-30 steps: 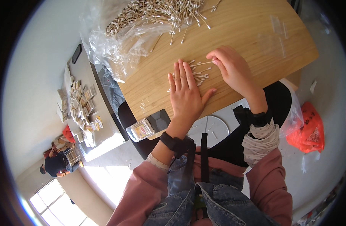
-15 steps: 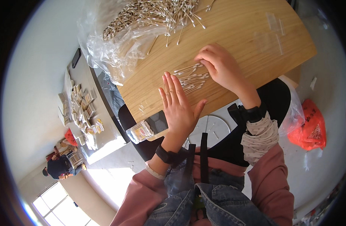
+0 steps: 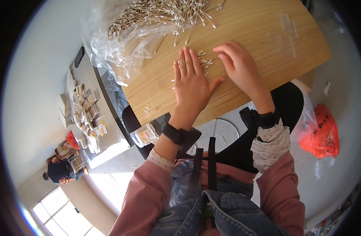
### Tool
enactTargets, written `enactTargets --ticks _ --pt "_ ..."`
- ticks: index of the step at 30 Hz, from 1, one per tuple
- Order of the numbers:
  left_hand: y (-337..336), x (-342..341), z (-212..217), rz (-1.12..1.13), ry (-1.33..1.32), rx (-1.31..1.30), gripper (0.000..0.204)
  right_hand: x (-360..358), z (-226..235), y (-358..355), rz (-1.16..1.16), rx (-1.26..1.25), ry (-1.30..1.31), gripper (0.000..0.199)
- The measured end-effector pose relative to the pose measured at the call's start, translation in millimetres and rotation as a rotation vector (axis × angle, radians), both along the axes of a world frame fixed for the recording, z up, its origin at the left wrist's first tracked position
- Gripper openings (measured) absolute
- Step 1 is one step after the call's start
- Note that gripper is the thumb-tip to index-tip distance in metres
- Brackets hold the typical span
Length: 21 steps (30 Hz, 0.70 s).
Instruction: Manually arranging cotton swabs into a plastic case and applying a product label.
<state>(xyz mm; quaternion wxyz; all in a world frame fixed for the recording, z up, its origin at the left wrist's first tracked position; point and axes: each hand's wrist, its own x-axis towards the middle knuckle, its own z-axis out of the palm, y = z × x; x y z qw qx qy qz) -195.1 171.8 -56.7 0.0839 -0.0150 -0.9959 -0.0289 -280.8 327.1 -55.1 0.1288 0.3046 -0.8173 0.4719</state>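
Observation:
My left hand (image 3: 191, 80) lies flat, fingers together, on the wooden table (image 3: 243, 23). Beside it, my right hand (image 3: 238, 67) rests with curved fingers on the wood. Between the two hands sits a small row of cotton swabs (image 3: 206, 61), touched by both. A large heap of cotton swabs (image 3: 164, 11) spills from a clear plastic bag (image 3: 109, 43) at the table's far side.
A small clear packet of swabs (image 3: 146, 135) lies at the table's near edge by my left wrist. An orange plastic bag (image 3: 322, 131) sits on the floor at right. A grey table with many small packets (image 3: 86, 114) stands left, a person (image 3: 60, 171) beyond it.
Both hands have slid up and left along the table, and the loose swabs between them are now gathered into a tighter row.

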Motion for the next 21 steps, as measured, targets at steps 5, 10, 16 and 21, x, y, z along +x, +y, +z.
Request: enactTargets --ticks 5,10,16,21 --pt "16.0 26.2 9.3 -0.019 -0.102 0.069 0.111 4.0 1.4 -1.4 0.032 -0.015 -0.068 0.015" --pt "-0.1 37.0 15.7 0.073 0.016 0.272 0.102 1.4 0.7 8.4 0.079 -0.084 -0.074 0.018" --pt "-29.3 82.8 22.4 0.209 0.145 0.528 0.065 -5.2 11.9 27.2 0.101 0.092 -0.095 0.015" --pt "-48.8 87.5 23.9 0.231 0.129 0.584 0.021 -1.6 10.7 17.6 0.193 0.144 -0.109 0.010"
